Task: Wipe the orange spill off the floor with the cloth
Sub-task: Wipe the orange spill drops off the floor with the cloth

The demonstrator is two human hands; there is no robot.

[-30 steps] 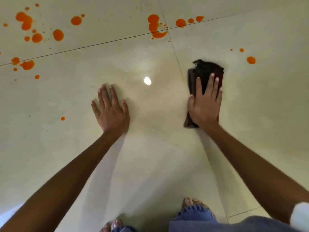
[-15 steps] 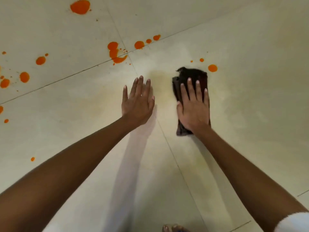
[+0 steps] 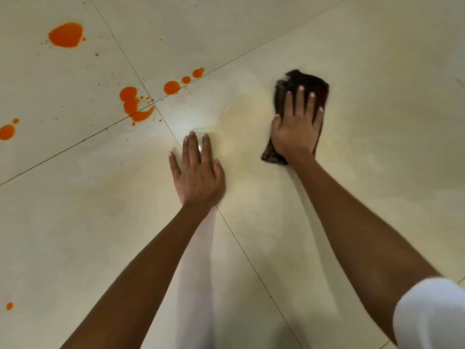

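Note:
A dark brown folded cloth (image 3: 304, 81) lies flat on the pale tiled floor (image 3: 377, 122). My right hand (image 3: 298, 124) presses on it with straight fingers. My left hand (image 3: 197, 172) rests flat on the floor, fingers spread, to the left of the cloth. Orange spill blots (image 3: 134, 104) sit at the tile joint up and left of my left hand. A big orange blot (image 3: 66, 34) lies further up left, and smaller ones (image 3: 7, 131) are at the left edge. A faint yellowish smear (image 3: 246, 114) shows between my hands.
Dark grout lines (image 3: 75, 144) cross the floor. One small orange drop (image 3: 9, 306) lies at the lower left. A white sleeve (image 3: 432, 313) shows at the lower right corner.
My right hand has pushed the cloth forward and right, over the spot where three small orange drops lay; they no longer show. The view has shifted, and my left hand sits lower and flat.

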